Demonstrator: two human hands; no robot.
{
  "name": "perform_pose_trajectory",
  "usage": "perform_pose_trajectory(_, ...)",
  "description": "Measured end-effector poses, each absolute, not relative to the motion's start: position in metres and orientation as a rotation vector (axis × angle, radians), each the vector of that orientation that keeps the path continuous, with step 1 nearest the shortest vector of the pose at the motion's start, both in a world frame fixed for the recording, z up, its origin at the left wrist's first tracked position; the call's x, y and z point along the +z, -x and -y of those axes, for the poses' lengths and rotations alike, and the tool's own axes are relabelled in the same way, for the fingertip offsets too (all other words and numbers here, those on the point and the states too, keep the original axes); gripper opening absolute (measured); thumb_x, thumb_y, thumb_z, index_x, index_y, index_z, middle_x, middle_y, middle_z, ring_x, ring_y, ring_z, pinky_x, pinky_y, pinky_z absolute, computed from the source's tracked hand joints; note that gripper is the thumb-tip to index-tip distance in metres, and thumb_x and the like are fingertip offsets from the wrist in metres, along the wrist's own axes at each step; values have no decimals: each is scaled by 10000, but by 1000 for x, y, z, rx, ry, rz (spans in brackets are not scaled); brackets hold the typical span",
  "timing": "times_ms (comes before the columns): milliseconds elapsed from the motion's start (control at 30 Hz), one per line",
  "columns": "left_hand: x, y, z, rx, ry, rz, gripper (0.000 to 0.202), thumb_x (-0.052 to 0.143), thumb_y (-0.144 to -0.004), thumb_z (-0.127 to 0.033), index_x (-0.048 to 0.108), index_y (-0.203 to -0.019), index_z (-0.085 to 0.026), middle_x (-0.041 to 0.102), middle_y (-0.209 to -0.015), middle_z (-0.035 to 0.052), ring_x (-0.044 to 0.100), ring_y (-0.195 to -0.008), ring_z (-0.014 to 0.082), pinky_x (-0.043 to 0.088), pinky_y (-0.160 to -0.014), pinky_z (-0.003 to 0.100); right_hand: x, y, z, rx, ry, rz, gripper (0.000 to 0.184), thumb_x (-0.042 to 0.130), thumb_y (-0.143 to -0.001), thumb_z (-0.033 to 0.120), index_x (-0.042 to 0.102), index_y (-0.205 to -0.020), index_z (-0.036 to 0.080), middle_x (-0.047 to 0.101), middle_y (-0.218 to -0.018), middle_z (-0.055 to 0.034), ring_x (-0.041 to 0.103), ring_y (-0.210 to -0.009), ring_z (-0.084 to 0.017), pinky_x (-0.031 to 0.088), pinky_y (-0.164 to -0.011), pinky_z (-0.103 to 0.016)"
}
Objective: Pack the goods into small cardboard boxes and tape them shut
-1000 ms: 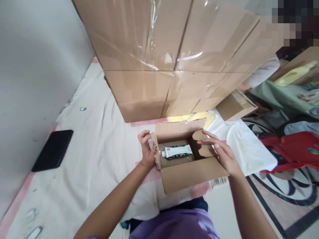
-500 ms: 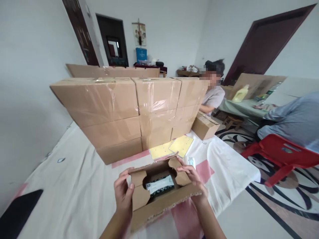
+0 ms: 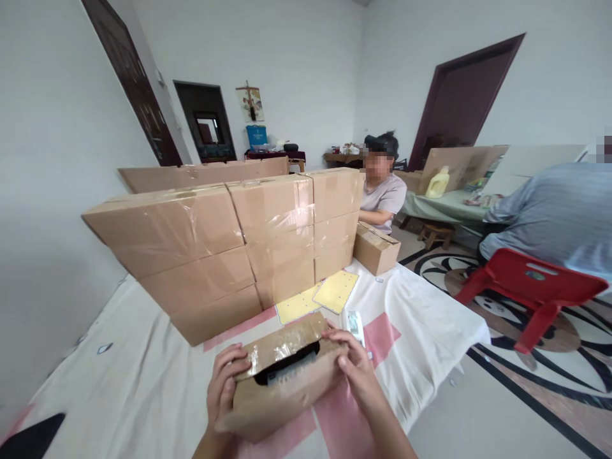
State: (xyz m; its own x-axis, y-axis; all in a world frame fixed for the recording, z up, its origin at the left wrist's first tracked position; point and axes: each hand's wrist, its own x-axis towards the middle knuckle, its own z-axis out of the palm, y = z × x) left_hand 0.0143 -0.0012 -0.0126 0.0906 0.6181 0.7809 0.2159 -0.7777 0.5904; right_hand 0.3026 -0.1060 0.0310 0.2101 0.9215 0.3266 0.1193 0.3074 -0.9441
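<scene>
White walls enclose the room, and a white cloth (image 3: 430, 325) with pink patches covers the table. At the near side the person clamps both hands on a cardboard box (image 3: 291, 401), the left hand (image 3: 227, 376) gripping its left end, the right hand (image 3: 356, 363) its right end. Shiny tape crosses the far flap; whether the box touches the cloth cannot be told. In the dark gap between the flaps lies a pale item (image 3: 294, 368), mostly hidden; any lettering on it is blurred.

At near left a black slab (image 3: 36, 437) is cut off by the frame. Just beyond the right hand lies a white pack (image 3: 354, 324), partly covered by that hand, its greenish label unreadable. Farther on, yellow patches (image 3: 337, 292) reach the foot of stacked cartons (image 3: 215, 255) wrapped in glossy tape. A lone carton (image 3: 377, 252) stands at their right end.

On the right is a red chair (image 3: 540, 280), the sticker on its back illegible; the sitter (image 3: 549, 204) is cut off. Behind the cartons a co-worker (image 3: 387, 191) is half hidden, hands out of sight. Farther back stand a yellow bottle (image 3: 437, 183) and, at far left, a blue box (image 3: 257, 136) with print too small to read.
</scene>
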Motion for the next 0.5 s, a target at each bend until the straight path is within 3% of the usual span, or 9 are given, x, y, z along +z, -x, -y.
perform_pose_trajectory(100, -7, -15, 3, 1746, -2007, -840, 383, 391, -1012, -377, 759, -949, -294, 687, -1093, 67, 636, -1134, 314, 537, -923, 514, 33, -288, 103, 693, 1148, 1077, 411, 556, -945, 529, 567, -1283, 295, 575, -1455, -103, 433, -1461, -296, 396, -1196, -477)
perform_pose_trajectory(167, 2, -12, 6, 1698, -2074, -782, 456, 320, -1033, -408, 757, -1004, -284, 685, -1127, 80, 617, -1173, 318, 507, -957, 514, 35, -283, 101, 701, 1133, 1033, 458, 571, -918, 421, 527, -1355, 289, 499, -1530, -99, 451, -1447, -283, 402, -1197, -462)
perform_pose_trajectory(233, 13, -7, 10, 1611, -2263, -715, 470, 310, -1035, -446, 738, -1134, -280, 691, -1162, 93, 600, -1197, 329, 468, -988, 526, 38, -283, 101, 720, 1116, 1045, 482, 560, -874, 330, 538, -1353, 276, 512, -1512, -97, 458, -1440, -275, 397, -1199, -456)
perform_pose_trajectory(333, 29, 3, 19, 1436, -2568, -646, 413, 399, -1018, -420, 668, -1297, -277, 706, -1206, 96, 596, -1202, 329, 432, -1000, 525, 41, -285, 100, 724, 1101, 1084, 469, 518, -797, 230, 595, -1260, 252, 541, -1472, -96, 449, -1441, -268, 397, -1189, -447)
perform_pose_trajectory(500, 38, 7, 34, 1248, -2844, -649, 369, 583, -922, -392, 677, -1258, -269, 735, -1203, 88, 602, -1182, 343, 412, -969, 506, 46, -286, 97, 713, 1187, 1130, 493, 463, -743, 163, 564, -1220, 230, 576, -1417, -106, 483, -1407, -237, 430, -1156, -406)
